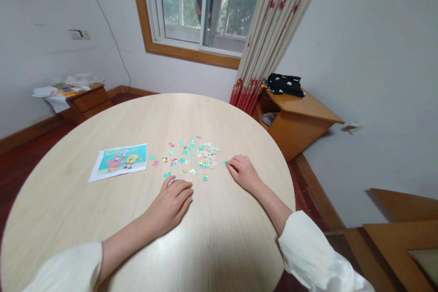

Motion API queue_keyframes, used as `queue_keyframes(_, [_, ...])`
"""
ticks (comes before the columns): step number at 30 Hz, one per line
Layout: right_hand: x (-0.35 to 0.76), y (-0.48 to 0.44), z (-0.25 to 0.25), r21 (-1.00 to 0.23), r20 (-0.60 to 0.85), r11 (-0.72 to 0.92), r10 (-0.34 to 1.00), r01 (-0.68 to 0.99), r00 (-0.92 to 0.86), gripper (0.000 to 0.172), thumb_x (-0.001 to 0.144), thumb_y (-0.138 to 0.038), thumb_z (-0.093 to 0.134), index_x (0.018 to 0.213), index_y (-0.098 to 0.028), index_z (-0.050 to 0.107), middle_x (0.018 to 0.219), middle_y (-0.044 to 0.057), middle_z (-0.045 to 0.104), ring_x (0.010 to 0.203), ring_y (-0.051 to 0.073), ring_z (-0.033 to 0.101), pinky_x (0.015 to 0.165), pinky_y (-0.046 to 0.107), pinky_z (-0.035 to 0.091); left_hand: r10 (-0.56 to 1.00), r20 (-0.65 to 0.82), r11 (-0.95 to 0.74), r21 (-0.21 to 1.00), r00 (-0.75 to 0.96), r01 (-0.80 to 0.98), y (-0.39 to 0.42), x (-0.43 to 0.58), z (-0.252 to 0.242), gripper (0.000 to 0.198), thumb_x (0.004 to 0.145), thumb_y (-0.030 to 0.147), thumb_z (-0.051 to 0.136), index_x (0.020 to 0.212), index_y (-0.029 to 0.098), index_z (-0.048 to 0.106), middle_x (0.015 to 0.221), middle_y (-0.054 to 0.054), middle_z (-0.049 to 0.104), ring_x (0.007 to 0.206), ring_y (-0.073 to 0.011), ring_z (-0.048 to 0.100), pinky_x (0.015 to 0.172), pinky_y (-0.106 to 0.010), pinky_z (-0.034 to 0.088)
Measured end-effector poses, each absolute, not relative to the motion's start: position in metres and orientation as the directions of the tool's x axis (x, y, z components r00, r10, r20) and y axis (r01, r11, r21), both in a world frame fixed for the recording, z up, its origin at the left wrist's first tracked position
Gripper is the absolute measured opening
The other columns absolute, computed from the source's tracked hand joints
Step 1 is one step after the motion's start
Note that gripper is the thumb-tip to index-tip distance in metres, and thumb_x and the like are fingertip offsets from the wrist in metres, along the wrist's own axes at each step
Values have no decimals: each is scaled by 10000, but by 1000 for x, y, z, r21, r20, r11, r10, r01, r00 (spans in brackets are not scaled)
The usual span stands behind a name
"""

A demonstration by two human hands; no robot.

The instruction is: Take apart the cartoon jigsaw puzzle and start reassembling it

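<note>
While puzzle pieces (201,163) lie beyond left hand (174,199), leftward of right hand (243,173) | both curl partly | grip unclear

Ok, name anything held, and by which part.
The right hand is at the right edge of a teal puzzle piece; grip unclear. Whether the left hand holds anything cannot be told.

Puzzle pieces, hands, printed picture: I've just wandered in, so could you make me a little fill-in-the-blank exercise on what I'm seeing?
1. From the wearer's view, the printed picture lies to the ____ of the puzzle pieces.
2. The left hand is nearer to that picture than the ____ hand is.
3. Both sleeves are ____ in colour.
4. The curtain is cream with ____ markings.

Missing words: left; right; white; red.
</note>
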State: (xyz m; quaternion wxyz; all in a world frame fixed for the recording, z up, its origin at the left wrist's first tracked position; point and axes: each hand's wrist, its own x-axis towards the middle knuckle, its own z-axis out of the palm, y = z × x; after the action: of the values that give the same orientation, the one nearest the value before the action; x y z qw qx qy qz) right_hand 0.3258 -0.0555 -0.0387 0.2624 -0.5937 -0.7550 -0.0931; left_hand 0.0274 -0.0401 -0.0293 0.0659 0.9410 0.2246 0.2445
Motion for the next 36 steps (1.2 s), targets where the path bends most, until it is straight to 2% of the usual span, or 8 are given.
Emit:
queue_keyframes(4, [322, -38, -38, -255, 478, 253, 872, 933, -106, 201, 919, -231, 496, 912, -185, 691, 863, 81, 670, 845, 200, 572, 771, 342, 396, 493, 429, -870, 256, 757, 421, -12, 46, -20, 307, 955, 201, 338, 1001, 163, 638, 1051, -97, 672, 986, -209, 596, 977, -456, 316])
queue_keyframes(8, [323, -2, -33, -337, 390, 282, 910, 898, -139, 225, 878, -187, 564, 1077, -174, 668, 1053, 109, 657, 971, 208, 576, 865, 356, 422, 558, 325, -825, 309, 763, 472, 30, 85, -11, 265, 935, 199, 394, 1018, 177, 645, 1109, -102, 668, 1040, -223, 585, 963, -423, 324])
queue_keyframes(12, [325, 14, -35, -353, 326, 297, 928, 887, -181, 181, 880, -203, 578, 1015, -174, 696, 965, 94, 670, 918, 187, 593, 850, 335, 438, 556, 233, -817, 329, 798, 473, 55, 116, -10, 183, 877, 173, 502, 981, 177, 653, 1069, -104, 677, 1028, -241, 594, 932, -414, 337])
queue_keyframes(19, [333, 16, -37, -384, 407, 323, 900, 865, -156, 178, 908, -222, 536, 935, -175, 706, 909, 76, 703, 856, 171, 611, 818, 308, 456, 562, 246, -823, 259, 790, 505, 61, 120, -21, 224, 866, 101, 460, 884, 145, 679, 938, -110, 691, 919, -237, 612, 875, -403, 356])
queue_keyframes(24, [347, 26, -36, -306, 541, 256, 839, 917, -54, 202, 910, -203, 505, 956, -161, 697, 912, 110, 682, 887, 212, 585, 823, 349, 464, 568, 292, -818, 304, 769, 489, 67, 115, -21, 215, 873, 130, 466, 866, 154, 679, 864, -100, 682, 834, -214, 615, 820, -362, 407])
queue_keyframes(30, [357, 24, -43, -235, 448, 244, 886, 941, -118, 177, 895, -187, 530, 920, -170, 705, 905, 104, 692, 875, 207, 597, 813, 343, 461, 642, 293, -757, 389, 708, 525, 73, 106, -15, 194, 848, 161, 482, 854, 159, 675, 863, -94, 669, 832, -206, 613, 776, -326, 455])
queue_keyframes(33, [356, 21, -43, -304, 426, 258, 898, 917, -111, 148, 871, -183, 565, 903, -177, 710, 904, 86, 711, 862, 195, 622, 821, 341, 462, 667, 274, -725, 452, 693, 520, 77, 100, -13, 225, 861, 189, 463, 885, 170, 686, 890, -98, 685, 846, -213, 624, 785, -333, 461])
queue_keyframes(36, [355, 24, -41, -470, 461, 248, 887, 847, -4, 124, 845, -194, 593, 877, -184, 712, 895, 66, 721, 841, 180, 644, 812, 322, 482, 698, 259, -687, 507, 668, 521, 80, 95, -11, 242, 859, 201, 462, 916, 186, 697, 934, -99, 708, 876, -222, 637, 807, -341, 458])
